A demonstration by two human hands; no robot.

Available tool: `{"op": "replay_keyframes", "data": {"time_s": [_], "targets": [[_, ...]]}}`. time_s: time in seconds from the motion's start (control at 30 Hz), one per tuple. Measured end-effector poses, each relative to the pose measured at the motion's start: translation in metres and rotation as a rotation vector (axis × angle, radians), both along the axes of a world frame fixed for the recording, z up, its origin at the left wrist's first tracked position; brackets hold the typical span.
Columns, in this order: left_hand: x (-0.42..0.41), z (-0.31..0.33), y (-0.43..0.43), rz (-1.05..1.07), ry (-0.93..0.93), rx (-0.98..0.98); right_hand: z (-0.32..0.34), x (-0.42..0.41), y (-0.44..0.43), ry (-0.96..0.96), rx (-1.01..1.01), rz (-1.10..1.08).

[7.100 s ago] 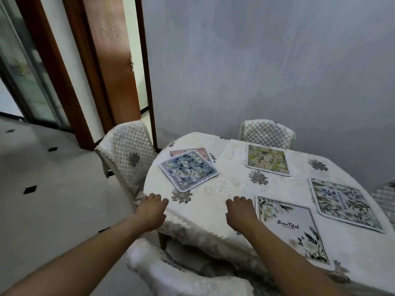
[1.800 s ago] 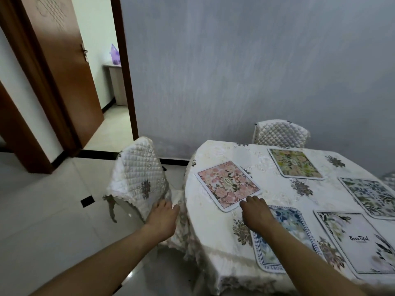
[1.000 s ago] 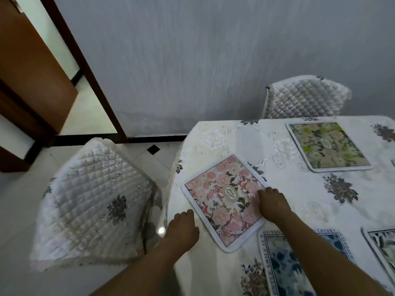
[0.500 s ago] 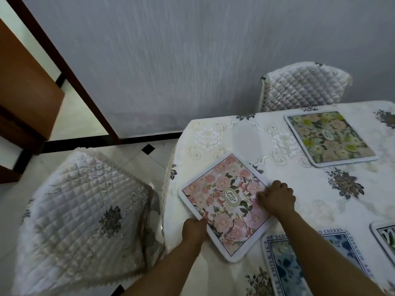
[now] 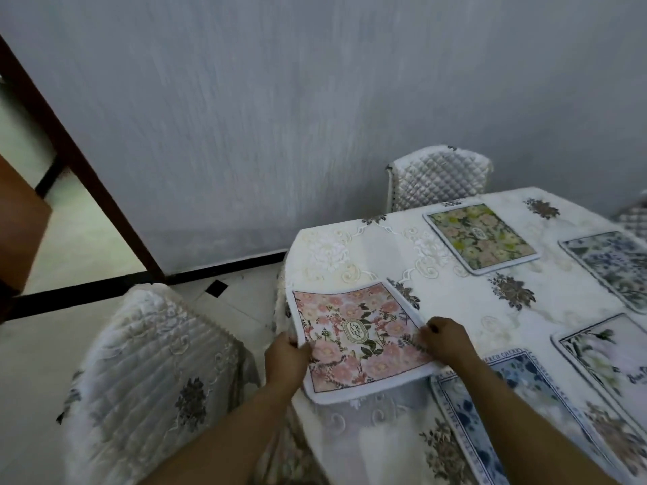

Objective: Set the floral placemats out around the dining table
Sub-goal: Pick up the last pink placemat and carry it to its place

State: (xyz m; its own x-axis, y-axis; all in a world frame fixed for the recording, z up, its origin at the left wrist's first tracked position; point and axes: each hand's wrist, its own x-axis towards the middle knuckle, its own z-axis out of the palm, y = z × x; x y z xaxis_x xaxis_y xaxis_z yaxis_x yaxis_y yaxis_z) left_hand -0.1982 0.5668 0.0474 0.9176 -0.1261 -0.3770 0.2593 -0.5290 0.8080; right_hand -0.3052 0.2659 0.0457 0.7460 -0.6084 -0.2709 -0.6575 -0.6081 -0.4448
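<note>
Quilted white fabric covers the chair [image 5: 157, 390] left of the hands. Left hand [image 5: 285, 358] pinches the left edge of the pink placemat [image 5: 353, 336], fingers closed on it; right hand [image 5: 446, 341] is closed on its right edge. It lies at the table [image 5: 353, 253] corner. Right of the hands lie the blue placemat [image 5: 525, 390], green placemat [image 5: 479, 238] and two more.

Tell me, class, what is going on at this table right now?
A person is laying out floral placemats. Both hands grip the pink placemat: the left hand at its left edge, the right hand at its right side. It sits at the table's near-left corner. Four other mats already lie around the table, the blue one beside it.
</note>
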Motion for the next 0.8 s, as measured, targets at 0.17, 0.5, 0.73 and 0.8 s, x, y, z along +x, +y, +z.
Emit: {"op": "replay_keyframes", "data": {"time_s": [0.17,0.5,0.73,0.8], "targets": [[0.027,0.034,0.064,-0.148,-0.083,-0.086,0.039,-0.031,0.075,-0.113,-0.077,-0.091],[0.089,0.076,0.108,-0.513,-0.188,-0.047,0.051,-0.073,0.192,-0.166,-0.062,-0.32],[0.14,0.075,0.095,-0.639,-0.242,0.025,0.028,-0.054,0.211,-0.19,-0.049,-0.415],[0.155,0.075,0.094,-0.67,-0.246,0.04,0.029,-0.045,0.219,-0.193,-0.047,-0.445]]}}
